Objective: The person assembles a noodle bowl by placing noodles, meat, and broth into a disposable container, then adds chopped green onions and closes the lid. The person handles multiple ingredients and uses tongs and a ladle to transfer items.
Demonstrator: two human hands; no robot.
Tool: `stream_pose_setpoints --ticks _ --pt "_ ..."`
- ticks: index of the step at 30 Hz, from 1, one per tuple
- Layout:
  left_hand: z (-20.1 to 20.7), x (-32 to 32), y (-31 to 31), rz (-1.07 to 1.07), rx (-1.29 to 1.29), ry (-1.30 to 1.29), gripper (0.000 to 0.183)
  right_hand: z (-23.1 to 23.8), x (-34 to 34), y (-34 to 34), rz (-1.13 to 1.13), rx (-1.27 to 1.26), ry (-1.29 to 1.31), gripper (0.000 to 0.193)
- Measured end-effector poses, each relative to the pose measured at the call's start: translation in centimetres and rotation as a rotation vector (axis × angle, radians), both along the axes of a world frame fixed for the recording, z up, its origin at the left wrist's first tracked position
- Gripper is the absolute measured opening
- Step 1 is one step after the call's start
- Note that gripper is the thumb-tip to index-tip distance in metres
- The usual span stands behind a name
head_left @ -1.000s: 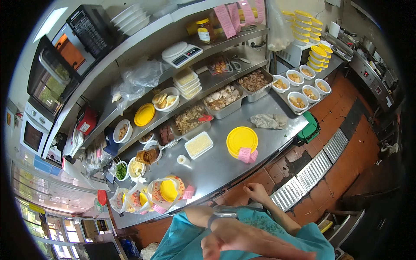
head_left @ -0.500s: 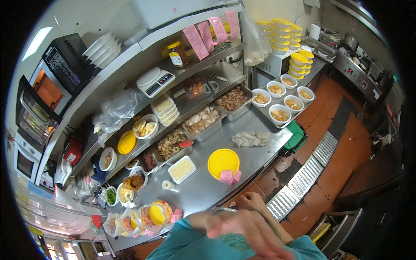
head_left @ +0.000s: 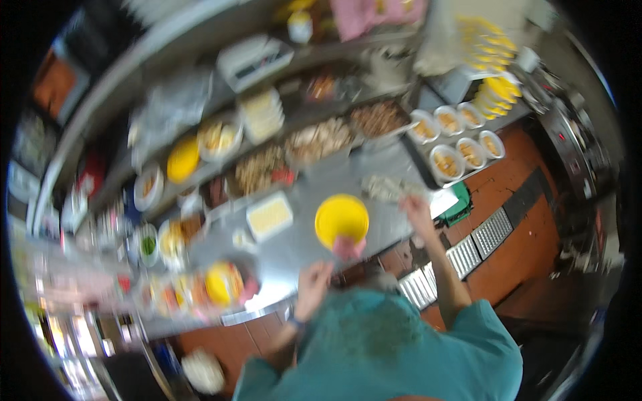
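While both bare hands are out over the near side of the counter (head_left: 301,244), the round yellow lid (head_left: 342,217) lies between them, far and slightly right of the left hand (head_left: 313,279) and left of the right hand (head_left: 418,212). The left hand is the nearer one to the pink slip (head_left: 348,248) at the lid's near edge, apart from it by a small gap. Being round, the lid has no long axis; the crumpled grey cloth (head_left: 388,189) beyond it does, stretching left to right, with its right end just beside the right hand. Whether they touch, I cannot tell. Blur hides the fingers too: neither hand shows a clear grip, and I cannot tell how far either is opened or closed, or whether anything small is pinched. Smooth, glossy plastic makes up the lid, the slip looks like thin, limp paper, and the cloth is creased into soft folds. Brushed-looking metal surrounds them, and left of the lid sits a white rectangular tub (head_left: 269,216) with rounded corners, filled with something pale and fine.
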State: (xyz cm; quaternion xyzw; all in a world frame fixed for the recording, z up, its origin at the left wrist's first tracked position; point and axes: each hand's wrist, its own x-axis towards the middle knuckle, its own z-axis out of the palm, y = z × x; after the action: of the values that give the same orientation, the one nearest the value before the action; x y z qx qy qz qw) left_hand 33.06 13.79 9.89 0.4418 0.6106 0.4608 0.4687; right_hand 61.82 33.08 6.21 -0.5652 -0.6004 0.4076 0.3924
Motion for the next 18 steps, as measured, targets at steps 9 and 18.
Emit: stream_pose_setpoints --ticks 9,18 --pt "5.5 7.5 12.5 -0.509 0.544 1.187 0.006 1.9 -3.5 8.0 0.307 -0.073 0.266 0.044" --pt "2.0 14.0 11.9 -0.281 0.341 0.844 0.007 -4.7 3.9 11.3 0.349 0.053 0.185 0.032"
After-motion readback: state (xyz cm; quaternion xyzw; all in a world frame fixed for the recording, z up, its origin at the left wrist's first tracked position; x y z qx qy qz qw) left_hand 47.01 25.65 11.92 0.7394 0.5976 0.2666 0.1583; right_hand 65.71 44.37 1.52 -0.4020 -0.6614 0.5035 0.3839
